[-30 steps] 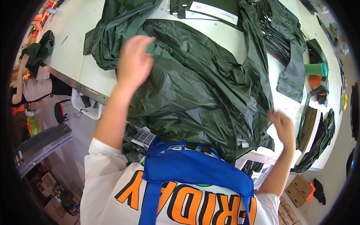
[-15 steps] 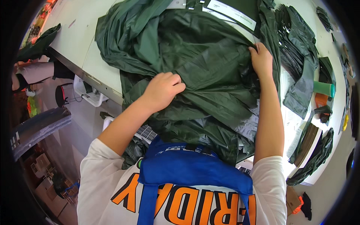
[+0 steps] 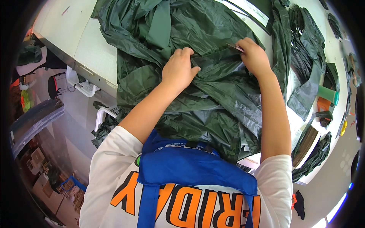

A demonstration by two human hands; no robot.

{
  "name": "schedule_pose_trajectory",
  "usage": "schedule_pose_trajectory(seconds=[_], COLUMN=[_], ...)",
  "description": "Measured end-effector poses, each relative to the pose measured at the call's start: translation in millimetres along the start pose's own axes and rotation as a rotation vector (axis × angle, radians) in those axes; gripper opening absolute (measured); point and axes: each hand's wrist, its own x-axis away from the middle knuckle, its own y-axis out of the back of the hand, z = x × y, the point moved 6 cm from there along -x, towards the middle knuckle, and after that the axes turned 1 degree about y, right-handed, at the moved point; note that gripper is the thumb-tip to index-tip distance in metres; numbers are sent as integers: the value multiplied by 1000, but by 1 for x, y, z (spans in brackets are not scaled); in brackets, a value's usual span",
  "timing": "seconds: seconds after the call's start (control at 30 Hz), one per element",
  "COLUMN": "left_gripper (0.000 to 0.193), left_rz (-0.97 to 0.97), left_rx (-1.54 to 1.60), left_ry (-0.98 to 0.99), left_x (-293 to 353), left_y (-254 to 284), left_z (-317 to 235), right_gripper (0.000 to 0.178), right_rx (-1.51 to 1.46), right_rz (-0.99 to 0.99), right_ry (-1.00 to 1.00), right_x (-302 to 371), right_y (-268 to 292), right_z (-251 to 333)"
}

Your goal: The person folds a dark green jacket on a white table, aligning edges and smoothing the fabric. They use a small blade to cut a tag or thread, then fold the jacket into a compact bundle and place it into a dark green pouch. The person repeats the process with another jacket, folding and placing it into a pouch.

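Note:
A dark green, shiny garment (image 3: 213, 89) lies crumpled across the table in front of me and hangs over its near edge. My left hand (image 3: 178, 70) is on the fabric left of the middle, its fingers curled on a fold and the thumb pointing right. My right hand (image 3: 254, 57) is closed round a small pointed metal tool (image 3: 236, 47), whose thin tip points left just over the cloth. The rest of that tool is hidden in the palm. A zip-like line (image 3: 138, 42) runs along the garment's upper left part.
On the right of the white table (image 3: 61, 26) are a pile of dark green pieces (image 3: 306, 49), a green roll (image 3: 327, 95) and an orange object (image 3: 323, 104). A white printed card (image 3: 253, 12) lies at the far side. A white metal frame (image 3: 81, 85) stands beside the table's left edge.
My right hand has let go of the garment's upper right edge and moved left, with the metal tool now showing. My left hand has moved up and right. The cloth has shifted and refolded.

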Motion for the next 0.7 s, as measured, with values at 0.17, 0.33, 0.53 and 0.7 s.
schedule_pose_trajectory(seconds=[0.17, 0.33, 0.53, 0.7], left_gripper=[17, 17, 18, 18], left_rz=[-181, -311, -325, -304], left_rx=[220, 319, 255, 252], left_ry=[-347, -825, -914, -955], left_x=[20, 66, 75, 77], left_y=[19, 49, 46, 47], left_z=[-18, -54, -59, -62], right_gripper=[23, 23, 14, 28], right_rx=[-166, -774, -1476, -1621], right_rz=[-615, -851, -721, -633], right_ry=[69, -122, -476, -666], right_x=[64, 104, 100, 83], right_y=[35, 17, 8, 5], right_z=[27, 6, 16, 9])
